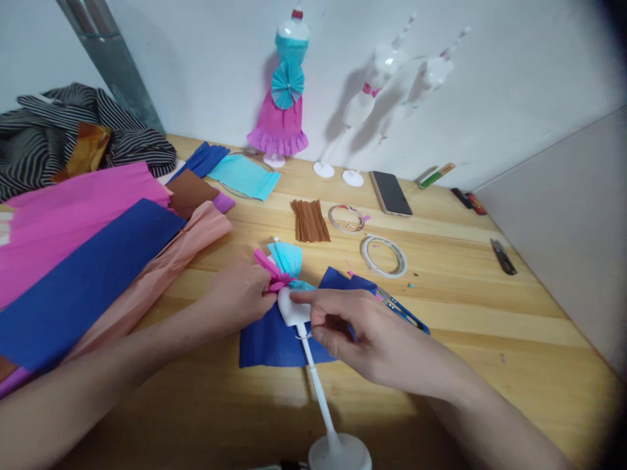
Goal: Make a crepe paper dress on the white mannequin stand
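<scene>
A small white dress-form mannequin [291, 312] points away from me, its round base [340, 455] nearest me; whether it lies flat I cannot tell. Turquoise crepe paper [288, 259] covers its bust, and a pink crepe paper strip [279, 279] is knotted around the waist. At the waist's left side, my left hand [242, 294] has its fingers closed on the pink strip. My right hand [360, 329] reaches in from the right, its index fingertip against the white hip and its thumb apart below. Dark blue crepe paper [264, 343] lies under the mannequin.
Blue-handled scissors [404, 312] lie right of my right hand. Beyond are a tape roll [383, 256], pleated brown paper [310, 220], a phone [390, 193] and a dressed mannequin [289, 121]. Crepe paper sheets [98, 267] cover the left. A cutter [503, 256] is far right.
</scene>
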`<move>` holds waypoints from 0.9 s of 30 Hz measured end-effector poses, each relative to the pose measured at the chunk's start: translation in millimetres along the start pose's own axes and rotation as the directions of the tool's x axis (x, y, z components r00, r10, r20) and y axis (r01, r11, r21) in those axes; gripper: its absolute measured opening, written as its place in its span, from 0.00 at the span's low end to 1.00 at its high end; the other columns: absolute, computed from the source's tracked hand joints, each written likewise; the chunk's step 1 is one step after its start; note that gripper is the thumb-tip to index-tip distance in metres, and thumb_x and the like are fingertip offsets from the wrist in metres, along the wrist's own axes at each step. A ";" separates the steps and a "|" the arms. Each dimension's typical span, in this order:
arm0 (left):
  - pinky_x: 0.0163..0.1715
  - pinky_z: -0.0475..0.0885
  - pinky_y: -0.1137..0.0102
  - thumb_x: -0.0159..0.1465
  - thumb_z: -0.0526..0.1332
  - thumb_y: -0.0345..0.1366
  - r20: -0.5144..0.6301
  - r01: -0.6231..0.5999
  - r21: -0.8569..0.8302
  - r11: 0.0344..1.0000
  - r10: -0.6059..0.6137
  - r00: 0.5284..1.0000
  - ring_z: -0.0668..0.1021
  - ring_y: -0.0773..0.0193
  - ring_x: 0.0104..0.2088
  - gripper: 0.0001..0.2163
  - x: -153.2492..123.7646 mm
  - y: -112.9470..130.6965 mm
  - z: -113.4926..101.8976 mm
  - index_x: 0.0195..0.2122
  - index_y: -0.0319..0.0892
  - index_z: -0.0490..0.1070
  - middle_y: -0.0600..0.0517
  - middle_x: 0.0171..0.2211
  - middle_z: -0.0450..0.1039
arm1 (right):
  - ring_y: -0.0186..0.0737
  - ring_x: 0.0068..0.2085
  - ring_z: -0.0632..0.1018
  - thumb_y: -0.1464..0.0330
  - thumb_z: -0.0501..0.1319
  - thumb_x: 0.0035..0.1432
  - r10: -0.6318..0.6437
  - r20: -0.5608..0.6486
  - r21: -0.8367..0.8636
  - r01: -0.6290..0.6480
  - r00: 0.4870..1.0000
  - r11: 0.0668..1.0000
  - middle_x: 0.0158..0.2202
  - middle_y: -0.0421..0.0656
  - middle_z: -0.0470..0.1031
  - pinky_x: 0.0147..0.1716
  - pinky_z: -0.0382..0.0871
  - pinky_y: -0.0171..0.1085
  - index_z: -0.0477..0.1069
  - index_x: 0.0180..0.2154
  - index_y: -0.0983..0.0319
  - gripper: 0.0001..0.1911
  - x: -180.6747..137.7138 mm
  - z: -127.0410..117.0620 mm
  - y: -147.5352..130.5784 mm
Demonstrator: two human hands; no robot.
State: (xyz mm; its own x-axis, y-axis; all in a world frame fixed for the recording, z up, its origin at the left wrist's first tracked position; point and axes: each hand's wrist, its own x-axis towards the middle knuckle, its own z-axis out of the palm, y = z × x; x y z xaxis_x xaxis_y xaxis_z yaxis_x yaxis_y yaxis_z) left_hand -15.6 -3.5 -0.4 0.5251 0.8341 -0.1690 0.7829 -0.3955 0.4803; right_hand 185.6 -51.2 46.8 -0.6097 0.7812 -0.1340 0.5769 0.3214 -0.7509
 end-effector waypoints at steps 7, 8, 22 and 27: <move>0.20 0.48 0.69 0.60 0.55 0.38 -0.013 -0.014 0.014 1.000 0.014 1.000 0.60 0.68 0.17 0.16 0.4 -1.5 4.1 0.16 0.41 0.63 0.54 0.15 0.61 | 0.30 0.24 0.64 0.74 0.56 0.57 0.107 -0.207 0.104 -0.086 0.972 0.991 0.22 0.36 0.65 0.23 0.55 0.30 0.64 0.25 0.62 0.08 8.2 11.9 4.5; 0.21 0.49 0.69 0.61 0.55 0.39 -0.012 -0.018 0.012 1.000 0.018 1.000 0.60 0.68 0.17 0.16 0.7 -2.0 4.8 0.16 0.42 0.64 0.54 0.15 0.61 | 0.30 0.23 0.64 0.74 0.56 0.56 0.108 -0.228 0.102 -0.087 0.968 0.991 0.22 0.36 0.64 0.23 0.55 0.30 0.65 0.24 0.62 0.09 9.8 15.3 6.3; 0.22 0.53 0.69 0.60 0.55 0.39 0.015 0.018 0.025 1.000 -0.018 1.000 0.69 0.63 0.22 0.12 1.3 -4.0 8.2 0.22 0.42 0.68 0.52 0.19 0.68 | 0.32 0.22 0.67 0.71 0.58 0.53 0.143 -0.434 -0.119 -0.214 0.889 0.970 0.22 0.39 0.70 0.24 0.56 0.32 0.68 0.21 0.62 0.09 28.6 31.4 19.6; 0.22 0.52 0.69 0.61 0.55 0.39 -0.002 0.009 0.020 1.000 -0.009 1.000 0.69 0.63 0.21 0.13 1.6 -3.8 8.7 0.21 0.42 0.68 0.52 0.18 0.67 | 0.33 0.22 0.67 0.72 0.58 0.53 0.122 -0.439 -0.174 -0.218 0.890 0.960 0.22 0.39 0.70 0.24 0.56 0.32 0.68 0.22 0.62 0.09 27.6 31.5 20.5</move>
State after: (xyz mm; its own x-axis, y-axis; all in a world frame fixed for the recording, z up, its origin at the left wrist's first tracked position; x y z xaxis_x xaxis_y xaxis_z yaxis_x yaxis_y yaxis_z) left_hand -14.8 -4.1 -10.0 0.5172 0.8386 -0.1712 0.7942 -0.3958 0.4611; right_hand 163.4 -40.0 7.4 -0.2339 0.9695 0.0726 0.7813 0.2319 -0.5795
